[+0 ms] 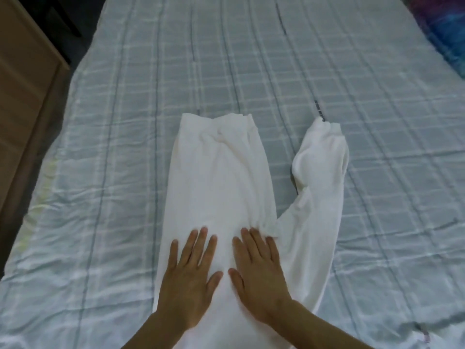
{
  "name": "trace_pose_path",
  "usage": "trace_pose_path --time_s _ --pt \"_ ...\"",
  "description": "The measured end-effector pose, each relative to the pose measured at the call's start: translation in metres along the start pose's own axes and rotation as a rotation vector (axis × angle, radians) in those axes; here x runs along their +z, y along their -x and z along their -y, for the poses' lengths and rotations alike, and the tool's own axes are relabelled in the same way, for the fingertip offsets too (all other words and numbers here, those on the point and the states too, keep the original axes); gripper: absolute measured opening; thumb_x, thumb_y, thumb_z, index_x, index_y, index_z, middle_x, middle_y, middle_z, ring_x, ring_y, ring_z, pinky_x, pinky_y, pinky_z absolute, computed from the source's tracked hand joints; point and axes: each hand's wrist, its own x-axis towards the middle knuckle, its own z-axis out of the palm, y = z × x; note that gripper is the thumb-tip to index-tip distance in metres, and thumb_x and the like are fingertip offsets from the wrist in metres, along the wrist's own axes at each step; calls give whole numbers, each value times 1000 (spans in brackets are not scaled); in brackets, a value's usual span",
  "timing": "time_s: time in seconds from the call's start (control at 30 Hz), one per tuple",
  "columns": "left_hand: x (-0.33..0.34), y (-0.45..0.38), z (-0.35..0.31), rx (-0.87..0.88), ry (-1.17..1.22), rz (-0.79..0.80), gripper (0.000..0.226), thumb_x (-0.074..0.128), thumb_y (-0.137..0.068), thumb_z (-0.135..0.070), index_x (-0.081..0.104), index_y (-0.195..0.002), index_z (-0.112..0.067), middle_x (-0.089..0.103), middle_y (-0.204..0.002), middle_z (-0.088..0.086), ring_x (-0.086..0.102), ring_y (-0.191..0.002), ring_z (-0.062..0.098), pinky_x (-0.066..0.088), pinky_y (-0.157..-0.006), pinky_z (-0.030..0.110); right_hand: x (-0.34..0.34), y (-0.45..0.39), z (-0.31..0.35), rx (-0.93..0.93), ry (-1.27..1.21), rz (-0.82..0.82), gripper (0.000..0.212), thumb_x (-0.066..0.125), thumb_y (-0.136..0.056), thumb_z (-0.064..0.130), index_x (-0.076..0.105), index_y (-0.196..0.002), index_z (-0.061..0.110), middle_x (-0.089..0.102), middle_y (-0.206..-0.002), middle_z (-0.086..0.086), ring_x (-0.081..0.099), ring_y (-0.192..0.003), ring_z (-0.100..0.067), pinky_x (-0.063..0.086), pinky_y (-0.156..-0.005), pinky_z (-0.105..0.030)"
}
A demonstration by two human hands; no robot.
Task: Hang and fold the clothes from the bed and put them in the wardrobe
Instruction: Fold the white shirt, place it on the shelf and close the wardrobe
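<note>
A white long-sleeved garment (216, 172) lies flat on the bed, its body folded into a long narrow strip running away from me. One sleeve (319, 177) sticks out to the right and bends back toward the far end. My left hand (191, 275) presses flat on the near part of the strip, fingers straight and spread. My right hand (259, 273) presses flat beside it, fingertips at the crease where the sleeve branches off. Neither hand holds any cloth.
The bed is covered by a pale blue checked quilt (352, 84). A wooden cabinet (22, 79) stands along the left side of the bed. A dark multicoloured cloth (445, 28) lies at the far right corner.
</note>
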Motion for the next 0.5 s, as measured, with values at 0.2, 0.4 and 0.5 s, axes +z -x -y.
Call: trace_pose_path --time_s 0.2,0.4,0.5 --pt "-14 -112 27 -54 -34 -2 71 11 -102 -59 25 -156 -15 18 -164 9 16 -151 28 13 -117 53 -21 -105 -18 -25 -15 -48 59 28 -100 50 47 -144 15 44 -152 -10 36 -144 -28 17 -123 -47" --pt "-26 -207 57 11 -44 -36 71 10 -101 -59 21 -157 -17 11 -165 6 12 -153 25 9 -118 52 -33 -204 -65 6 -42 3 77 8 -93 58 8 -158 15 -3 -165 -9 -6 -152 -26 -7 -120 -39" --pt "-31 -243 69 25 -47 -57 72 12 -99 -59 17 -158 -16 9 -166 5 6 -153 21 8 -121 53 -30 -240 -78 38 -60 -15 79 5 -93 61 -2 -156 14 -15 -161 -1 -12 -151 -23 -12 -119 -34"
